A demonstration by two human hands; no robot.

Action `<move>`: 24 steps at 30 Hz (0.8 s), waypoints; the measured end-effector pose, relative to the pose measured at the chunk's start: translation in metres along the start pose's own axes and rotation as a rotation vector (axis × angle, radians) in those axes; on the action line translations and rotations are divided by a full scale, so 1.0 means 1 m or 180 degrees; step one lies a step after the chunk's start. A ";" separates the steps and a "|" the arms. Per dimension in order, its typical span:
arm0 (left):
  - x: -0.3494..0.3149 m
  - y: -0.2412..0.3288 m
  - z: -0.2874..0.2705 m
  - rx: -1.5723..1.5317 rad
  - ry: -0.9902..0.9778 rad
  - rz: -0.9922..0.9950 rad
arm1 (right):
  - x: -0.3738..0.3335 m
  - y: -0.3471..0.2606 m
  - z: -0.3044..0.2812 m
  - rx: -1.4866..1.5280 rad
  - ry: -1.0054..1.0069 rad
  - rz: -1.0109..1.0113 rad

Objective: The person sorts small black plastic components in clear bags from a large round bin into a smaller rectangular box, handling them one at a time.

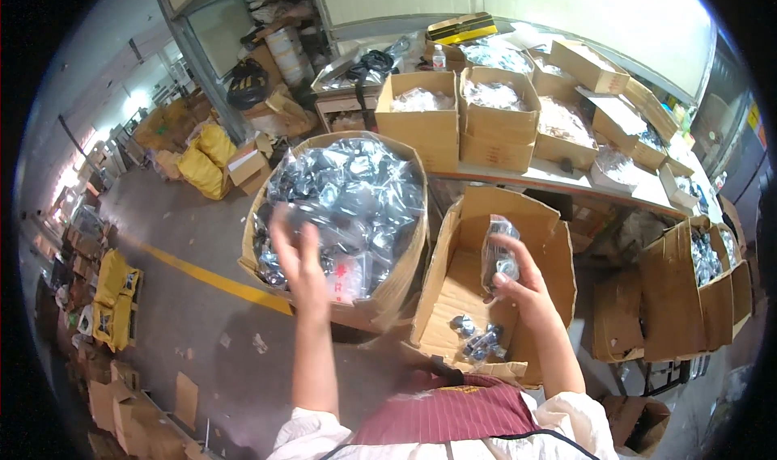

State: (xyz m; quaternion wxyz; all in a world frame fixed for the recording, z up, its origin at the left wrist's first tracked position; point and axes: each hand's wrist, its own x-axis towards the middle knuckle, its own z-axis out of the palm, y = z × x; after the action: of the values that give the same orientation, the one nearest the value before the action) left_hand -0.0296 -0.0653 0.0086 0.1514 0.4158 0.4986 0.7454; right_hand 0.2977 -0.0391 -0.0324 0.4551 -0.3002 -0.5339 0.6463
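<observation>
My left hand (301, 254) is raised at the near left side of a large cardboard box (414, 245). Its fingers are apart, a little smeared by motion, and I see nothing gripped in them. Clear plastic bags of dark parts (356, 173) heap that box to the rim. A blurred dark bag (336, 227) lies just beyond my left fingers. My right hand (530, 286) is closed on a clear plastic bag (495, 254) with dark contents, held above an open carton (546, 330). Several small bagged dark parts (481, 339) lie on the carton's bottom.
Behind the boxes, a table (538, 171) bears cartons of clear bags (417, 120) and a plastic bottle (439, 58). A carton of bagged parts (647, 298) stands at the right. Yellow sacks (202, 165) and a yellow floor line (214, 278) are at the left.
</observation>
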 end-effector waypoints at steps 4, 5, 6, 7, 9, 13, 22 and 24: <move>0.050 -0.063 -0.077 0.3982 -0.0129 0.0983 | 0.010 0.004 -0.003 0.0336 -0.0075 -0.0291; 0.050 -0.080 -0.090 0.4189 -0.0227 0.0758 | 0.011 -0.001 0.005 0.0444 0.0003 -0.0224; 0.044 -0.074 -0.083 0.4247 -0.0379 0.0258 | 0.011 0.001 0.000 0.0430 0.0046 -0.0237; 0.041 -0.082 -0.085 0.4266 -0.0356 0.0402 | 0.014 0.007 -0.005 0.0527 -0.0040 -0.0223; 0.032 -0.087 -0.083 0.4264 -0.0363 0.0541 | 0.015 0.005 0.000 0.0654 0.0046 -0.0284; 0.005 -0.052 -0.062 0.4603 -0.0132 0.0970 | 0.017 -0.002 0.006 0.0807 -0.0192 0.0133; -0.049 0.006 0.010 0.0811 -0.2017 0.0443 | 0.023 0.011 0.033 0.1302 -0.0705 0.0671; -0.055 0.014 0.017 0.0339 -0.2268 -0.0167 | 0.025 0.017 0.035 0.1427 -0.0714 0.0610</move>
State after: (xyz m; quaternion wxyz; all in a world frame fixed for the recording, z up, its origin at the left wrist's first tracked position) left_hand 0.0199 -0.0960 -0.0024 0.3129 0.6439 0.4631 0.5225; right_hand 0.2527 -0.0316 -0.0372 0.3850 -0.1677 -0.3936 0.8178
